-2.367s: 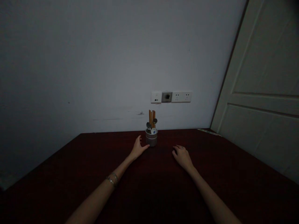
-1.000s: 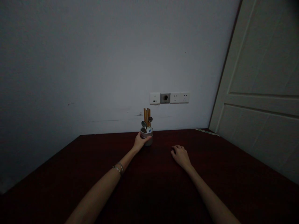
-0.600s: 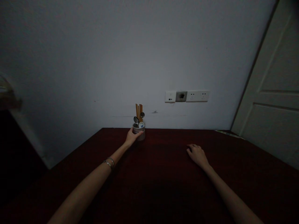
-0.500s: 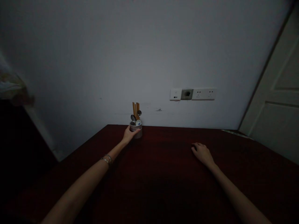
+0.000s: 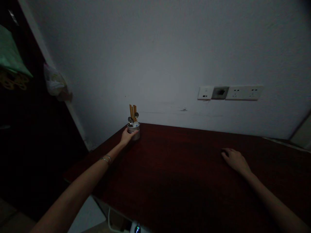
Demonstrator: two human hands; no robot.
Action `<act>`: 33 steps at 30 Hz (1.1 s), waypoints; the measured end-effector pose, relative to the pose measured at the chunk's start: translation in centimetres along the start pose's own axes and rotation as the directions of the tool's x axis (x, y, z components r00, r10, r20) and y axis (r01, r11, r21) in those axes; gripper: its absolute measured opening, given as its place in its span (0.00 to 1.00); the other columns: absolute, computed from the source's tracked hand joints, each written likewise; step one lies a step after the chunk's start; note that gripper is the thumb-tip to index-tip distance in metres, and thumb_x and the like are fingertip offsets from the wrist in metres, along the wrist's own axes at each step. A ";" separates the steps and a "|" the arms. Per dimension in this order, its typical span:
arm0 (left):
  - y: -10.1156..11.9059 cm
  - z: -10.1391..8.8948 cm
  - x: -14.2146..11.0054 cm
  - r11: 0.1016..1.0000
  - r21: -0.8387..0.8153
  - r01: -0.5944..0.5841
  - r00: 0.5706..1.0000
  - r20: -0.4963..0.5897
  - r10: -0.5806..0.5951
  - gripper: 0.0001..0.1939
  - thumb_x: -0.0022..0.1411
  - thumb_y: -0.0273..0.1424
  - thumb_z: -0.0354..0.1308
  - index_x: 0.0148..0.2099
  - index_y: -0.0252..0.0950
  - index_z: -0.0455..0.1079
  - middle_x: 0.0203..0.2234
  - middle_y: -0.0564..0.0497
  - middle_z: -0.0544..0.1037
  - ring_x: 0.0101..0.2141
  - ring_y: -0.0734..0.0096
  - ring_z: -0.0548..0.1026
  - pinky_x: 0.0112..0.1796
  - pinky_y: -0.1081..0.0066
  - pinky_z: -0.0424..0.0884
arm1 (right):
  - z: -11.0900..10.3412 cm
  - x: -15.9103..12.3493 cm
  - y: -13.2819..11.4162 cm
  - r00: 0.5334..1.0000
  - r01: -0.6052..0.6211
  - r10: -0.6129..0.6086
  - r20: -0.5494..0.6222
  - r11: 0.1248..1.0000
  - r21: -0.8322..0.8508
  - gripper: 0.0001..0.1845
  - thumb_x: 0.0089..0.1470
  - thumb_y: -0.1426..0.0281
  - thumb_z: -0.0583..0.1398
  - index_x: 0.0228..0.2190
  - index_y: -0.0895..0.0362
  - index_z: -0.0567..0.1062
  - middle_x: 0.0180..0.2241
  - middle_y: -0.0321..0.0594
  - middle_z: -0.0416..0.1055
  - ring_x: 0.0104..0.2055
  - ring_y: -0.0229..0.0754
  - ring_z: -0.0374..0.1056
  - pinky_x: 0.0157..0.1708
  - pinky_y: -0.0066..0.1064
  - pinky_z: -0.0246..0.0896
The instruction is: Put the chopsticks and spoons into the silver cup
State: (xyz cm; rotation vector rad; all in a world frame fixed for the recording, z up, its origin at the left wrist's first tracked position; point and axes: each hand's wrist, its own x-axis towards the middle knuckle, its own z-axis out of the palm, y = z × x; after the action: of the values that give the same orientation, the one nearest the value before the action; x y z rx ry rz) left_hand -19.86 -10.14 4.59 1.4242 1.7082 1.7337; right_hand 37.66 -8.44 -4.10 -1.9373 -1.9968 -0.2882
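Left hand [image 5: 126,137]: grip clamped on grey cylindrical holder [image 5: 136,135]. Right hand [image 5: 236,160]: right of holder, grip apart. Tan wooden chopsticks [image 5: 132,112] could spill if holder tilts.

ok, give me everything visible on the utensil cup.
The utensil cup is a round, greyish container with a pale rim; metal or ceramic, can't tell. It holds wooden-looking chopsticks, metallic-looking spoons and a white piece with a blue mark. It looks upright, near the far left corner of the dark red table. The left hand grips it, thumb across the front; whether its base touches the table is unclear.
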 end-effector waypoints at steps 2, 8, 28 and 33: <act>-0.1 -0.5 -0.4 0.998 0.059 -0.024 1.000 0.007 0.023 0.29 0.37 0.40 0.67 0.43 0.32 0.69 0.39 0.40 0.75 0.39 0.59 0.73 0.43 0.62 0.66 | 0.2 0.1 0.3 1.000 0.012 -0.012 -0.001 1.000 0.004 0.25 0.53 0.62 0.47 0.45 0.62 0.72 0.46 0.51 0.69 0.45 0.51 0.66 0.43 0.39 0.61; -0.8 -0.2 -1.4 0.997 0.071 -0.016 0.999 0.046 0.012 0.30 0.38 0.40 0.67 0.44 0.33 0.69 0.39 0.41 0.75 0.40 0.58 0.73 0.43 0.63 0.66 | 0.5 0.2 0.5 1.000 0.016 -0.015 -0.017 1.000 0.026 0.24 0.53 0.63 0.47 0.44 0.62 0.73 0.46 0.51 0.70 0.44 0.52 0.67 0.42 0.39 0.62; -1.7 1.5 -2.6 0.999 0.038 -0.013 0.997 0.070 0.010 0.31 0.38 0.41 0.68 0.45 0.32 0.68 0.42 0.40 0.74 0.43 0.58 0.72 0.45 0.63 0.65 | 0.9 0.4 0.8 1.000 0.030 -0.030 0.005 0.999 0.022 0.26 0.53 0.62 0.46 0.44 0.63 0.72 0.46 0.51 0.70 0.45 0.51 0.67 0.44 0.38 0.61; -1.9 1.6 -2.7 0.999 0.035 -0.039 0.997 0.069 0.036 0.32 0.38 0.40 0.68 0.46 0.32 0.67 0.42 0.40 0.74 0.43 0.58 0.72 0.45 0.63 0.65 | 1.0 0.4 0.8 1.000 0.024 -0.023 -0.011 0.999 0.027 0.25 0.53 0.62 0.47 0.44 0.62 0.72 0.46 0.51 0.70 0.45 0.52 0.67 0.44 0.39 0.61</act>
State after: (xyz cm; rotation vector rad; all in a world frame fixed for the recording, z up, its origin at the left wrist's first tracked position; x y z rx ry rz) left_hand -18.14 -10.99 1.48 1.5228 1.6961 1.6610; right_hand 38.34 -7.64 -4.98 -1.8935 -2.0077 -0.2749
